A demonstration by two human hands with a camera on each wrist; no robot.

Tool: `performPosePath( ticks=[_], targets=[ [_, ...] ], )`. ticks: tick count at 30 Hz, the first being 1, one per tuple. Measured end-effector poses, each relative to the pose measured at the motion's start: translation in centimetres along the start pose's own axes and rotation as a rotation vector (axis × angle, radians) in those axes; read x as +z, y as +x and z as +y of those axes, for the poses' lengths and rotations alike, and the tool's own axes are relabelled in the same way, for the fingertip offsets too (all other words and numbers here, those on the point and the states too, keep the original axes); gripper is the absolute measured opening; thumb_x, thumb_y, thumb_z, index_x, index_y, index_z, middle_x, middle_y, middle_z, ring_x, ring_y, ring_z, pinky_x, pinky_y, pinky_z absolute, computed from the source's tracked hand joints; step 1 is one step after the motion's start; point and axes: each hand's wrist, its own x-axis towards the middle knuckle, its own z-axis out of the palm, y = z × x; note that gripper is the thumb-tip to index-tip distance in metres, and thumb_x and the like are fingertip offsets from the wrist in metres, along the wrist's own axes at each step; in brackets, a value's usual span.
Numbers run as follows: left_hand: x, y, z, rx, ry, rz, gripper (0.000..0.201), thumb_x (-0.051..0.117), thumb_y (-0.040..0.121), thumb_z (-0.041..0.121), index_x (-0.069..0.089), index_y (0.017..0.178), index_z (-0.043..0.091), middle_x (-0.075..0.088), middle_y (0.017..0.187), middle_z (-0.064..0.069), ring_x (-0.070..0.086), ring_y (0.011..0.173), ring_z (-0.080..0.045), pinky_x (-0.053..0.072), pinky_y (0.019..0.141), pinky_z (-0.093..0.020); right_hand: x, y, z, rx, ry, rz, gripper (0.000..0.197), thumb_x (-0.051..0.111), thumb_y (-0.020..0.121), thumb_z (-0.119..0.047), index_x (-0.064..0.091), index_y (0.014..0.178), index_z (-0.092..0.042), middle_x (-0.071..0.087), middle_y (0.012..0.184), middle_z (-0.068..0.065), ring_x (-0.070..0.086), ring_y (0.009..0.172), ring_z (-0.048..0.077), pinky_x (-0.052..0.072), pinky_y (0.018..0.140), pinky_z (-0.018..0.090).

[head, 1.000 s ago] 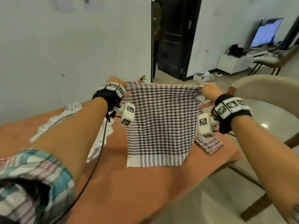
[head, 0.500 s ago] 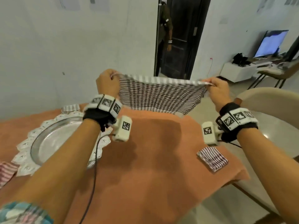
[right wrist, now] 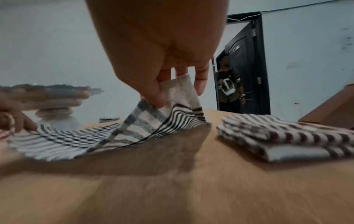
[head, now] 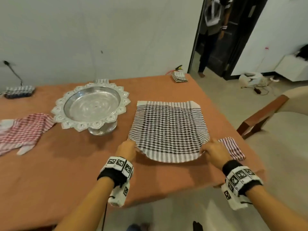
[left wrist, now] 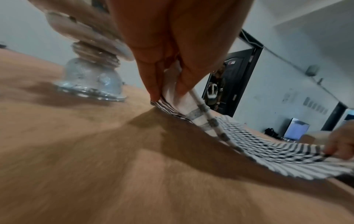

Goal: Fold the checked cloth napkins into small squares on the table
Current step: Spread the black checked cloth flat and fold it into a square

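A black-and-white checked napkin (head: 168,129) lies spread on the orange table (head: 75,164), its near edge lifted a little. My left hand (head: 127,148) pinches its near left corner (left wrist: 172,97) between thumb and fingers. My right hand (head: 215,150) pinches the near right corner (right wrist: 172,97) the same way. A folded dark-red checked napkin (head: 232,148) sits just right of my right hand, also seen as a small stack (right wrist: 277,136) in the right wrist view. An unfolded red checked napkin (head: 23,130) lies at the far left.
A silver footed dish (head: 91,105) stands left of the spread napkin. Folded napkins sit at the far table edge (head: 179,76) and the far left (head: 19,91). A beige chair (head: 283,117) stands to the right. A person (head: 213,30) stands in the dark doorway.
Both hands held the black-checked napkin up in the air by two corners; they have swung it out, come down and toward me, and it now lies flat on the table.
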Motion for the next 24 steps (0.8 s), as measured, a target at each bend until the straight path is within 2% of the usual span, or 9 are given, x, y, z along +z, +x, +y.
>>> performPosePath(
  ticks=[4,6,10,14,17,19,21,23,24],
  targets=[
    [2.5,-2.6,-2.5,0.028,0.104,-0.062,0.026,0.049,0.085,0.004,0.068,0.103,0.009,0.068,0.11,-0.013,0.06,0.106,-0.03,0.046,0.089,-0.037,2.8,-3.3,0.0,-0.094,-0.118,-0.097,0.022,0.054,0.084,-0.007,0.071,0.09,-0.02,0.069,0.096,-0.004,0.049,0.106,0.024,0.028,0.076,0.036],
    [3.1,-3.5,-3.8,0.064,0.124,-0.078,0.026,0.05,0.086,0.004,0.068,0.104,0.01,0.068,0.111,-0.012,0.061,0.104,-0.03,0.047,0.089,-0.037,3.5,-4.9,0.0,-0.103,-0.123,-0.122,0.019,0.056,0.084,-0.009,0.07,0.089,-0.019,0.069,0.096,-0.002,0.051,0.106,0.026,0.029,0.075,0.037],
    [4.1,-4.5,-5.6,0.061,0.179,-0.062,0.028,0.05,0.091,0.009,0.068,0.113,0.013,0.062,0.125,-0.01,0.049,0.127,-0.026,0.04,0.101,-0.033,4.7,-7.1,1.0,-0.105,-0.117,-0.022,0.021,0.08,0.059,-0.005,0.066,0.064,-0.021,0.066,0.067,-0.001,0.062,0.074,0.027,0.04,0.058,0.037],
    [4.1,-5.5,-5.4,0.03,0.295,-0.114,0.032,0.049,0.087,0.006,0.066,0.113,0.014,0.054,0.135,-0.006,0.038,0.136,-0.025,0.038,0.106,-0.034,4.2,-8.3,1.0,-0.054,-0.062,-0.096,0.01,0.065,0.077,-0.01,0.071,0.08,-0.019,0.068,0.084,-0.001,0.058,0.094,0.026,0.04,0.077,0.04],
    [3.9,-5.4,-1.7,0.187,0.279,-0.017,0.041,0.047,0.083,-0.001,0.059,0.121,0.006,0.053,0.134,-0.011,0.038,0.132,-0.027,0.033,0.108,-0.035,3.6,-7.1,-0.9,-0.078,0.015,-0.026,0.014,0.063,0.077,-0.009,0.072,0.085,-0.017,0.07,0.089,0.002,0.058,0.093,0.026,0.045,0.081,0.04],
    [4.5,-4.6,2.1,0.249,0.138,-0.047,0.049,0.042,0.087,-0.006,0.044,0.135,0.001,0.039,0.145,-0.015,0.031,0.138,-0.027,0.024,0.114,-0.035,4.5,-5.2,-4.4,-0.159,0.11,-0.002,0.024,0.055,0.081,-0.006,0.072,0.097,-0.011,0.07,0.101,0.008,0.058,0.101,0.03,0.048,0.087,0.043],
    [6.2,-3.6,5.3,0.208,0.072,-0.176,0.053,0.038,0.094,0.0,0.025,0.145,0.005,0.018,0.155,-0.012,0.016,0.145,-0.024,0.016,0.119,-0.035,6.0,-3.2,-8.2,-0.188,0.164,-0.086,0.035,0.045,0.088,-0.01,0.062,0.119,-0.009,0.059,0.127,0.014,0.047,0.123,0.034,0.04,0.101,0.05],
    [8.2,-3.0,6.7,0.144,0.099,-0.322,0.056,0.033,0.1,0.015,0.008,0.149,0.008,0.0,0.159,-0.008,0.002,0.147,-0.021,0.009,0.12,-0.039,7.8,-2.3,-10.4,-0.102,0.128,-0.295,0.046,0.034,0.098,-0.022,0.032,0.144,-0.017,0.024,0.155,0.007,0.015,0.144,0.029,0.017,0.115,0.053],
    [9.0,-3.1,6.6,0.123,0.135,-0.367,0.058,0.03,0.101,0.024,0.001,0.149,0.01,-0.007,0.159,-0.005,-0.005,0.147,-0.02,0.005,0.12,-0.041,8.5,-2.2,-10.6,-0.066,0.086,-0.348,0.05,0.028,0.101,-0.029,0.016,0.149,-0.023,0.007,0.159,0.002,0.0,0.147,0.025,0.006,0.116,0.053]
  ],
)
